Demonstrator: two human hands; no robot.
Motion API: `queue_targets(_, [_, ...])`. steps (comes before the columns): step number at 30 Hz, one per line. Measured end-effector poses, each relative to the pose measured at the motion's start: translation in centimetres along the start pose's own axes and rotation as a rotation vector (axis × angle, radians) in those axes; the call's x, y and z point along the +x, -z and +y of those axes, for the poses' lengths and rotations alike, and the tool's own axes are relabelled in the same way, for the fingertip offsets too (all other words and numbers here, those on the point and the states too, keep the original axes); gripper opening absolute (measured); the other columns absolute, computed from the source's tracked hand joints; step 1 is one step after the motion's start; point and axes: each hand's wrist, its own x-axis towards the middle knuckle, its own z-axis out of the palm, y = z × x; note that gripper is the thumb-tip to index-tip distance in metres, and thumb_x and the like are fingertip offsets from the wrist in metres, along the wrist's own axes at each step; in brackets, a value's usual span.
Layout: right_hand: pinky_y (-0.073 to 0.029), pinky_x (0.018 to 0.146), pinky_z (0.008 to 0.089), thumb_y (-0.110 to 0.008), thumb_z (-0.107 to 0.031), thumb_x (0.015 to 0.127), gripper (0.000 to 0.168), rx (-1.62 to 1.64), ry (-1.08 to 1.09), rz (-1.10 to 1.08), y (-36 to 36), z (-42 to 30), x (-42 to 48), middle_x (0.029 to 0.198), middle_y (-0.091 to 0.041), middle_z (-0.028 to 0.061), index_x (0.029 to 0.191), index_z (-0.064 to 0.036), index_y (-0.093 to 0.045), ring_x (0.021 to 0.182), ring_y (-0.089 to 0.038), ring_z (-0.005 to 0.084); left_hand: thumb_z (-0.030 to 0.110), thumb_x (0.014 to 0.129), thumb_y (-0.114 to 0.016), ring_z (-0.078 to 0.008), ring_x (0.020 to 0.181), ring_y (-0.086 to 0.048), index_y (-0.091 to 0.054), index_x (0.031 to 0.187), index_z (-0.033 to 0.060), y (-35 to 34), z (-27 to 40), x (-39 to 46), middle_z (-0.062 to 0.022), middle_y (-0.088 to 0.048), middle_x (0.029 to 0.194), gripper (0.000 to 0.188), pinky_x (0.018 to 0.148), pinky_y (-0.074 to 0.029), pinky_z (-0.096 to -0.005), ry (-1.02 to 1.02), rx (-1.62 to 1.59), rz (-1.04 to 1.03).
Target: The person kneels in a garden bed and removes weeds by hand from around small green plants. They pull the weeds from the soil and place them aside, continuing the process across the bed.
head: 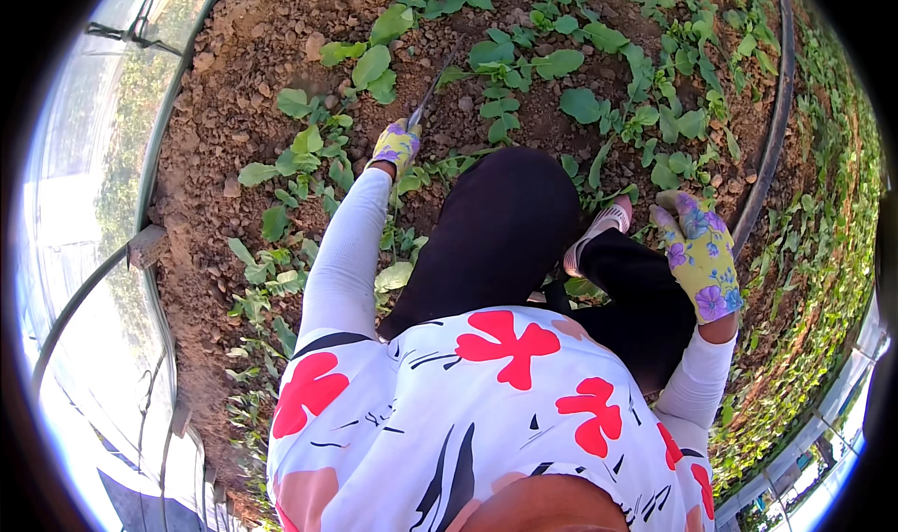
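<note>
My left hand, in a yellow glove with purple flowers, is stretched out over the soil at the left. It is closed around the handle of a thin metal hand tool that points up and to the right between rows of leafy seedlings. The tool's far end is hard to make out. My right hand, in a matching glove, is beside my bent right leg, close to a black pipe. Its fingers are curled, and whether they hold anything does not show. Green seedlings grow in front of my knees.
Clear plastic sheeting on curved poles runs along the left, with a block at its base. A black pipe crosses the bed at the right, and denser plants grow beyond it. Cloddy soil lies between plants and sheeting.
</note>
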Motion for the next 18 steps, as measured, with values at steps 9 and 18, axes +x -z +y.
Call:
queue_targets(9, [-0.048, 0.075, 0.0385, -0.058, -0.013, 0.087, 0.016, -0.016, 0.076, 0.003, -0.1, -0.2, -0.2, 0.093, -0.065, 0.0123, 0.1, -0.005, -0.063, 0.086, -0.062, 0.0312, 0.031, 0.09, -0.055, -0.0329, 0.092, -0.063, -0.06, 0.115, 0.0041, 2.4, -7.0, -7.7, -0.0186, -0.066, 0.099, 0.037, 0.078, -0.046, -0.0385, 0.131, -0.12, -0.096])
queue_targets(18, [-0.049, 0.075, 0.0378, -0.067, -0.018, 0.081, 0.031, 0.25, 0.217, -0.052, -0.8, -4.0, -0.5, 0.105, -0.061, 0.012, 0.109, -0.01, -0.059, 0.093, -0.06, 0.0302, 0.031, 0.093, -0.052, -0.0304, 0.085, -0.062, -0.058, 0.112, 0.0053, 6.0, -10.0, -17.8, -0.0159, -0.065, 0.09, 0.033, 0.074, -0.045, -0.0385, 0.241, -0.093, -0.051])
